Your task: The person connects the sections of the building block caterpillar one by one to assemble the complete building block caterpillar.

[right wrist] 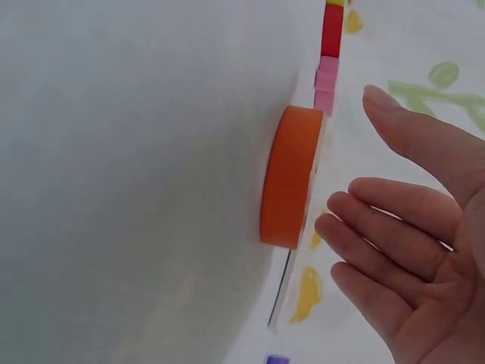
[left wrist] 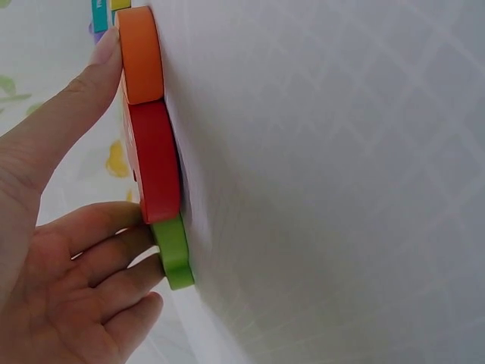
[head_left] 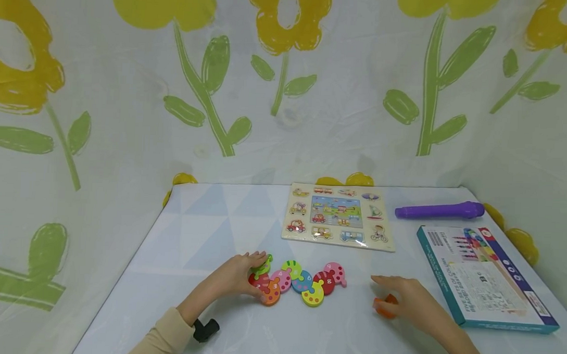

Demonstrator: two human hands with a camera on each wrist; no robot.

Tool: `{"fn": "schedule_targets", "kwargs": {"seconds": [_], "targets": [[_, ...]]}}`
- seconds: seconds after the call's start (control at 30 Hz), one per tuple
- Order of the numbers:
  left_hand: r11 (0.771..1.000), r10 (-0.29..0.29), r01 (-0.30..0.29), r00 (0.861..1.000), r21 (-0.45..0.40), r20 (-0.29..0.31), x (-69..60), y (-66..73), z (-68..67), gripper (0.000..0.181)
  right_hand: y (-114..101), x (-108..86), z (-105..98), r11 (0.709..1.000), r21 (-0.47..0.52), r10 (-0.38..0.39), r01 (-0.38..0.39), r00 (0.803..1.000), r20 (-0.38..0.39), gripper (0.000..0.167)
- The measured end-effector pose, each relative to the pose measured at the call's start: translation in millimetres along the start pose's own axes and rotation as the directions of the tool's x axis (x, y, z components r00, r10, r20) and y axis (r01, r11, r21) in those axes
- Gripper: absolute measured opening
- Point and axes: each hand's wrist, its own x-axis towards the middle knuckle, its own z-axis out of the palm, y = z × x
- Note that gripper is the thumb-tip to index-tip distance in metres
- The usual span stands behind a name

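A row of joined, numbered caterpillar puzzle pieces (head_left: 302,281) lies on the table in the head view, with a green head piece (left wrist: 174,254) at its left end. My left hand (head_left: 233,274) rests on that end. Its thumb touches the orange piece (left wrist: 141,57); its fingertips are at the red piece (left wrist: 155,163) and the green head. To the right of the row, a separate orange piece (right wrist: 292,178) lies on the table, partly hidden in the head view. My right hand (head_left: 408,301) hovers over it with fingers extended, apart from it in the right wrist view.
Behind the row lies a wooden picture puzzle board (head_left: 338,216) with vehicles. A purple stick-shaped object (head_left: 439,210) is at the back right. A flat teal-edged box (head_left: 488,280) lies near the table's right edge, beyond my right hand. Flower-printed cloth (head_left: 336,137) hangs around the table.
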Motion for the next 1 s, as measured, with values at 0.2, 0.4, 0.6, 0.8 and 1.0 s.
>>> {"fn": "schedule_targets", "kwargs": {"seconds": [0.2, 0.4, 0.6, 0.8, 1.0], "targets": [[1.0, -0.005, 0.005, 1.0, 0.001, 0.007, 0.7, -0.6, 0.8, 0.101, 2.9, -11.9, 1.4, 0.999, -0.027, 0.028, -0.028, 1.0, -0.006, 0.054], [1.0, -0.02, 0.02, 1.0, -0.002, 0.015, 1.4, -0.4, 0.5, 0.101, 4.2, -18.4, 3.3, 0.997, -0.045, 0.067, -0.067, 0.998, -0.013, 0.056], [1.0, -0.014, 0.014, 1.0, 0.001, 0.014, 1.2, 0.2, 0.4, 0.1, 10.0, -21.3, 3.8, 0.996, -0.067, 0.06, -0.061, 0.998, -0.012, 0.059], [1.0, -0.011, 0.011, 1.0, 0.004, 0.01, 0.9, 0.2, 0.3, 0.1, 13.5, -21.5, 4.5, 0.996, -0.06, 0.065, -0.065, 0.998, -0.002, 0.059], [1.0, -0.011, 0.011, 1.0, 0.005, 0.01, 1.0, 0.4, 0.2, 0.1, 14.3, -21.5, 5.9, 0.996, -0.056, 0.064, -0.065, 0.998, -0.011, 0.057]]}}
